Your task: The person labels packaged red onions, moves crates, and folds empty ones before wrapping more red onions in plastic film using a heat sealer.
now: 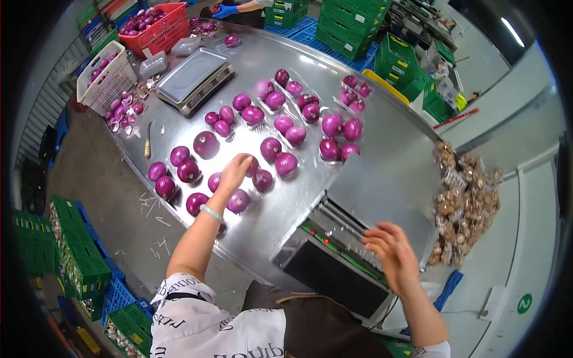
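My left hand [234, 173] reaches over the steel table, its fingers bent down and closed against a red onion [252, 166] in a group of unwrapped-looking onions. Its grip is partly hidden. Beside it lie more red onions, including a pale purple one [238, 201] under my forearm. My right hand [391, 250], slightly blurred, hovers with fingers apart above the right side of a film-wrapping machine [334, 241]. Nothing shows in that hand. The machine has a black plate [335, 280] and small red lights. Several film-wrapped onion packs [340, 136] sit farther up the table.
A scale [194, 77], a knife [147, 146] and onion peelings [124, 113] lie on the left side. Crates of onions, white [113, 83] and red [160, 37], stand beyond. Bagged brown produce [468, 206] is piled at right. Another person's blue-gloved hand [225, 11] shows at the far end.
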Available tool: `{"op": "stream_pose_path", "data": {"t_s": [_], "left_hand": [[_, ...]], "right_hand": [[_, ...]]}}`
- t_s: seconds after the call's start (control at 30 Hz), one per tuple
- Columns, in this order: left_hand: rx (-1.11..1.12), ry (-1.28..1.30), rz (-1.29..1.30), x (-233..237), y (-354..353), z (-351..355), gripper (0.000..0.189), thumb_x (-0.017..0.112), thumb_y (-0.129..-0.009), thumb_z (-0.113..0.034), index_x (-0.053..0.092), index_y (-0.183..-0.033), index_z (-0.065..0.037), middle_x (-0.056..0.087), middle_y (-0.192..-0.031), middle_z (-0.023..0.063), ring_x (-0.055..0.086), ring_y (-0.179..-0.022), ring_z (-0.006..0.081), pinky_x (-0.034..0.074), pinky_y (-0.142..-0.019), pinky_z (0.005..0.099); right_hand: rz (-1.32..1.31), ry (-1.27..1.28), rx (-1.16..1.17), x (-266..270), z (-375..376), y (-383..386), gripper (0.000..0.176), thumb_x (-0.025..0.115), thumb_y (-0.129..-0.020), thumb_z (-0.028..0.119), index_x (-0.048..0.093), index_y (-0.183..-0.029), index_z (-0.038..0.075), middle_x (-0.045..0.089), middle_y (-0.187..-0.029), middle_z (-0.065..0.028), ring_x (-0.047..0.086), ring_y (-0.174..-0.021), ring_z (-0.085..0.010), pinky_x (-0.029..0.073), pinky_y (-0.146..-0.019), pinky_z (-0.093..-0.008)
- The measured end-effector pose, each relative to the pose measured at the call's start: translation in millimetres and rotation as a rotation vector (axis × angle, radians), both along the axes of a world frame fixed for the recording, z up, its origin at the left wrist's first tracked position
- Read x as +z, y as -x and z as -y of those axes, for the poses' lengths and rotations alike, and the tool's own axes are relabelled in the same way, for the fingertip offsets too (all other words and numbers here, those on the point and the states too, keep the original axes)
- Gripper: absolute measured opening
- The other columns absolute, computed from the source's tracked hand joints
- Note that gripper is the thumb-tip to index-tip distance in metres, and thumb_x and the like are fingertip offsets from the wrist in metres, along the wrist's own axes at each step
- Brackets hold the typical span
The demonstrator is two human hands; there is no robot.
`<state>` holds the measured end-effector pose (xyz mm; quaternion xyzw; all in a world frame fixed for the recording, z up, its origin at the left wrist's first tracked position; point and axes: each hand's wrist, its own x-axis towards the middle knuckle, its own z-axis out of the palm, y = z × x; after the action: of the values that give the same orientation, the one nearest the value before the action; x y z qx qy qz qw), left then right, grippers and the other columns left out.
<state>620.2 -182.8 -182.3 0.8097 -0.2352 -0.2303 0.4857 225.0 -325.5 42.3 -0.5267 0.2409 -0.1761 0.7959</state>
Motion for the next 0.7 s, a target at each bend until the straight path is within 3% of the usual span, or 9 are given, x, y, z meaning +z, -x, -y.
{"op": "stream_pose_path", "data": {"t_s": [0.13,0.27,0.3,0.37,0.43,0.5,0.57,0.6,0.7], "left_hand": [[-0.124,-0.182,0.267,-17.9,-77.4,50.1,0.045,0.049,-0.093,-0.039,0.064,-0.104,0.002,0.064,-0.101,0.0234,0.059,-0.098,0.0383,0.045,-0.085,0.0422],[-0.373,-0.364,0.207,-38.5,-114.3,91.9,0.057,0.038,-0.095,-0.047,0.065,-0.098,0.003,0.064,-0.1,0.0237,0.059,-0.097,0.0402,0.044,-0.085,0.0445],[-0.381,-0.383,0.072,-80.5,-132.0,103.7,0.058,0.037,-0.094,-0.05,0.066,-0.101,0.001,0.064,-0.102,0.0224,0.059,-0.099,0.0393,0.044,-0.086,0.0435],[-0.441,-0.419,-0.119,-75.8,-128.9,119.0,0.059,0.038,-0.094,-0.052,0.064,-0.106,-0.001,0.064,-0.107,0.0207,0.058,-0.103,0.0381,0.044,-0.09,0.0422],[-0.538,-0.372,0.07,-79.2,-123.8,124.7,0.057,0.038,-0.093,-0.052,0.063,-0.11,-0.003,0.063,-0.111,0.0193,0.057,-0.105,0.0371,0.042,-0.093,0.042],[-0.556,-0.311,0.086,-99.7,-123.1,131.3,0.056,0.04,-0.093,-0.053,0.063,-0.111,-0.005,0.063,-0.11,0.0199,0.057,-0.107,0.036,0.041,-0.095,0.0413],[-0.569,-0.405,-0.027,-77.4,-121.8,137.3,0.055,0.041,-0.093,-0.052,0.062,-0.111,-0.004,0.063,-0.11,0.0205,0.058,-0.107,0.0336,0.042,-0.094,0.0392],[-0.59,-0.357,-0.142,-79.8,-121.2,138.1,0.056,0.041,-0.093,-0.053,0.059,-0.114,-0.004,0.063,-0.109,0.0198,0.059,-0.105,0.033,0.043,-0.092,0.0387],[-0.66,-0.306,-0.109,-78.3,-107.7,138.0,0.056,0.04,-0.093,-0.054,0.056,-0.117,-0.005,0.064,-0.108,0.018,0.061,-0.102,0.0344,0.043,-0.09,0.0399]], "right_hand": [[-0.212,-0.126,-0.045,-69.4,13.8,-135.7,0.062,0.052,-0.092,0.042,0.035,-0.134,-0.001,0.049,-0.125,-0.0172,0.05,-0.114,-0.0274,0.04,-0.097,-0.0396],[-0.556,-0.249,-0.183,-161.6,27.2,-228.5,0.067,0.05,-0.092,0.047,0.031,-0.141,0.005,0.038,-0.137,-0.0184,0.041,-0.124,-0.0334,0.03,-0.104,-0.0526],[-0.614,-0.291,-0.196,-183.5,30.2,-242.3,0.068,0.05,-0.092,0.048,0.029,-0.142,0.007,0.035,-0.139,-0.0189,0.039,-0.125,-0.0355,0.027,-0.105,-0.0556],[-0.68,-0.384,-0.219,-209.7,35.3,-266.3,0.069,0.048,-0.092,0.05,0.026,-0.144,0.01,0.031,-0.142,-0.0196,0.035,-0.128,-0.0391,0.023,-0.106,-0.0598],[-0.688,-0.493,-0.247,-228.0,42.3,-286.5,0.072,0.046,-0.092,0.053,0.023,-0.146,0.012,0.027,-0.145,-0.02,0.033,-0.129,-0.0422,0.02,-0.106,-0.0624],[-0.669,-0.536,-0.196,-248.8,48.8,-292.1,0.072,0.044,-0.091,0.056,0.025,-0.145,0.012,0.028,-0.144,-0.0189,0.034,-0.127,-0.0421,0.021,-0.106,-0.0607],[-0.662,-0.599,-0.214,-262.5,55.6,-296.6,0.071,0.043,-0.091,0.057,0.027,-0.144,0.012,0.03,-0.143,-0.0179,0.037,-0.125,-0.0424,0.022,-0.106,-0.0598],[-0.713,-0.594,-0.243,-264.9,56.9,-296.7,0.062,0.044,-0.091,0.054,0.036,-0.137,0.013,0.043,-0.134,-0.0148,0.045,-0.117,-0.0371,0.028,-0.103,-0.0571],[-0.773,-0.642,-0.233,-261.2,57.9,-289.4,0.048,0.046,-0.091,0.049,0.048,-0.125,0.015,0.054,-0.119,-0.0108,0.053,-0.106,-0.0288,0.035,-0.096,-0.0505]]}}
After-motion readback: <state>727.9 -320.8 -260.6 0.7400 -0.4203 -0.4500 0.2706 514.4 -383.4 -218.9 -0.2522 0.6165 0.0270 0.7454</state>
